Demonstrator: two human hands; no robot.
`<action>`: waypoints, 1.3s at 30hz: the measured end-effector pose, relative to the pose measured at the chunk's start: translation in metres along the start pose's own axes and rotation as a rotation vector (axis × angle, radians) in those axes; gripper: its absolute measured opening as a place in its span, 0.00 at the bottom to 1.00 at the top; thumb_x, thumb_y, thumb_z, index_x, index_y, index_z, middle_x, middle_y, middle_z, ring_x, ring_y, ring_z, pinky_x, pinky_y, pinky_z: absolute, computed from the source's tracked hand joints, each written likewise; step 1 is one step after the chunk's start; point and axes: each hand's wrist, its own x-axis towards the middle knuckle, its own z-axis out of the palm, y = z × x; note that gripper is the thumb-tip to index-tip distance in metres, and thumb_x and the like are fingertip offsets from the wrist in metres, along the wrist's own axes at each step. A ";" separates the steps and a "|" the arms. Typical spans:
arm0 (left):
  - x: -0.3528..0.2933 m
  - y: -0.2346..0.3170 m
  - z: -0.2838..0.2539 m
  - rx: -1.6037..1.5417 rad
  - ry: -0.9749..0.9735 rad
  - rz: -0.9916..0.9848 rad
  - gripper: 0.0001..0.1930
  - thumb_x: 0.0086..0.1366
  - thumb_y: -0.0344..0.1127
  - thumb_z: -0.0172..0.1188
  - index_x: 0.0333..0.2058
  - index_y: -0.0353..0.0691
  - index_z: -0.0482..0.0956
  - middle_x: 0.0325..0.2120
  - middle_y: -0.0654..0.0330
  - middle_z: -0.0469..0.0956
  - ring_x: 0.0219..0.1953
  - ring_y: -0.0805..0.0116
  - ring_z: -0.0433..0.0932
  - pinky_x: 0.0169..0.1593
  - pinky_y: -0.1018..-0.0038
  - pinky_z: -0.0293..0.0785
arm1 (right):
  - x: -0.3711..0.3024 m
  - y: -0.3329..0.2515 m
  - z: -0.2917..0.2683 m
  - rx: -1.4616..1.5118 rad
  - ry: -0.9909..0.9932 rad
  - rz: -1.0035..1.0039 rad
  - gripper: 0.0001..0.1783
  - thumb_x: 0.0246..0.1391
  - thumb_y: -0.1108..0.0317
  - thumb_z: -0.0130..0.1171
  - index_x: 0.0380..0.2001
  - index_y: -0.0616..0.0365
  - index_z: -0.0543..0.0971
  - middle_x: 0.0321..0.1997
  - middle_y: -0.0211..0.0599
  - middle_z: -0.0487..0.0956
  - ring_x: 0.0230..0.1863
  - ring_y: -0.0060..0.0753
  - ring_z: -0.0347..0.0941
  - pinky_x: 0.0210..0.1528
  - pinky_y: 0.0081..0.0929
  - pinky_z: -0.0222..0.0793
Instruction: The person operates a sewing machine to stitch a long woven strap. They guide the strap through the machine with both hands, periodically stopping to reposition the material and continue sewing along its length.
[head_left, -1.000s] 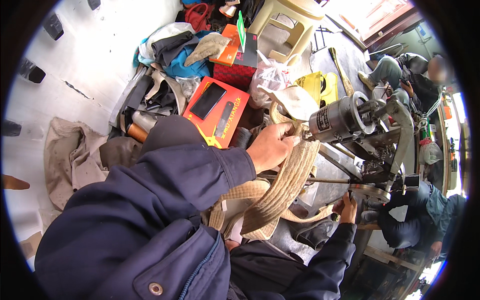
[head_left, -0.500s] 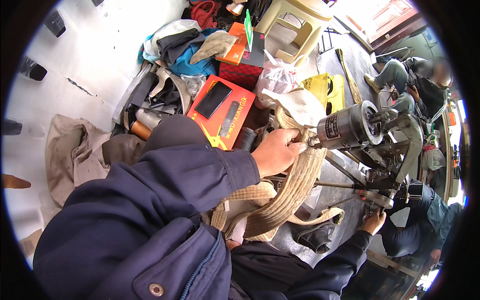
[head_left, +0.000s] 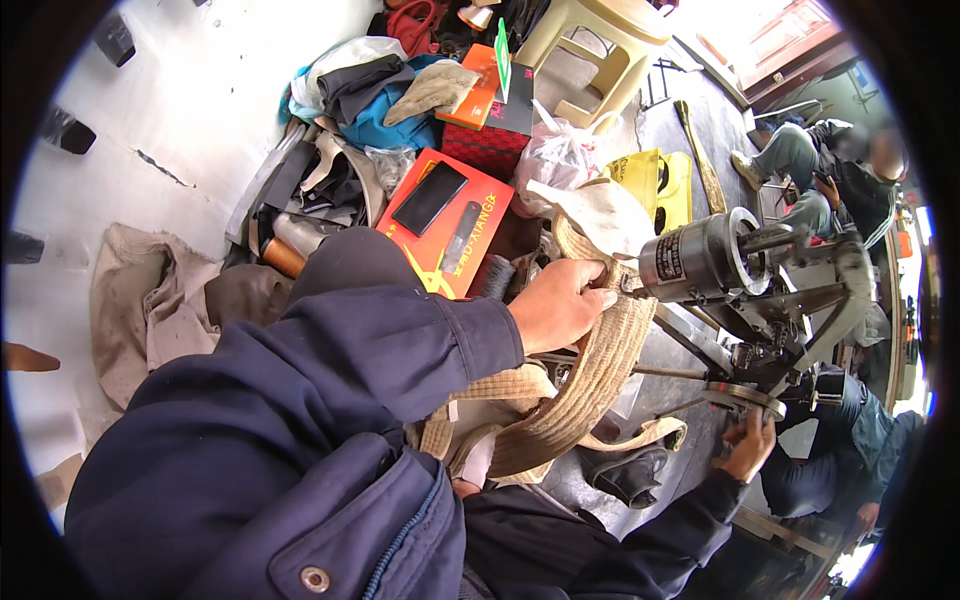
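My left hand [head_left: 560,305] is closed around a thick tan webbing belt [head_left: 590,390], pressing it against the grey metal head of a stitching machine [head_left: 705,258]. The belt loops down over my lap in several folds. Lower right, my right hand [head_left: 745,440] grips the rim of the machine's flat hand wheel [head_left: 735,398]. Both arms wear dark blue sleeves. A white cloth [head_left: 600,212] lies over the belt just above my left hand.
An orange box [head_left: 445,235] with a dark phone on it lies behind my left arm, among piled clothes and bags. A cream plastic stool [head_left: 600,45] stands at the back. A yellow bag [head_left: 655,180] sits near the machine. Another person [head_left: 840,170] sits at far right.
My right hand has slid to the right along the hand wheel. My left hand stays clamped on the belt at the machine head, and my head view has shifted slightly.
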 end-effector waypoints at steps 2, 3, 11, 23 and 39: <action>-0.002 -0.002 0.000 -0.007 -0.005 0.019 0.10 0.69 0.31 0.55 0.41 0.28 0.77 0.29 0.66 0.77 0.32 0.82 0.69 0.36 0.76 0.69 | 0.017 0.010 -0.019 -0.098 0.176 -0.071 0.10 0.65 0.62 0.56 0.32 0.54 0.72 0.17 0.24 0.66 0.13 0.17 0.62 0.15 0.18 0.54; -0.002 -0.003 0.000 -0.011 -0.004 0.028 0.09 0.69 0.31 0.56 0.41 0.28 0.77 0.29 0.66 0.77 0.32 0.82 0.70 0.36 0.76 0.69 | 0.025 0.019 -0.024 0.005 0.225 -0.026 0.10 0.65 0.62 0.55 0.32 0.55 0.72 0.18 0.24 0.66 0.13 0.16 0.60 0.15 0.19 0.53; 0.000 -0.008 0.002 -0.041 -0.012 -0.031 0.10 0.69 0.31 0.56 0.42 0.29 0.77 0.29 0.67 0.78 0.32 0.82 0.70 0.38 0.77 0.69 | 0.047 0.079 -0.038 -0.280 0.345 -0.045 0.14 0.65 0.60 0.56 0.31 0.56 0.69 0.18 0.28 0.66 0.12 0.20 0.60 0.13 0.24 0.52; 0.000 -0.002 0.000 -0.122 -0.038 -0.112 0.11 0.69 0.32 0.54 0.44 0.31 0.77 0.30 0.63 0.80 0.28 0.79 0.77 0.34 0.76 0.75 | 0.025 0.126 0.015 -0.010 -0.038 0.371 0.15 0.66 0.55 0.53 0.33 0.54 0.68 0.16 0.31 0.68 0.09 0.29 0.64 0.07 0.29 0.60; -0.001 -0.008 -0.004 0.030 -0.088 0.026 0.11 0.69 0.31 0.54 0.44 0.28 0.77 0.33 0.61 0.81 0.36 0.78 0.73 0.44 0.74 0.71 | 0.036 0.045 -0.032 -0.098 0.293 0.066 0.10 0.67 0.62 0.53 0.32 0.54 0.71 0.16 0.25 0.63 0.12 0.17 0.57 0.13 0.21 0.50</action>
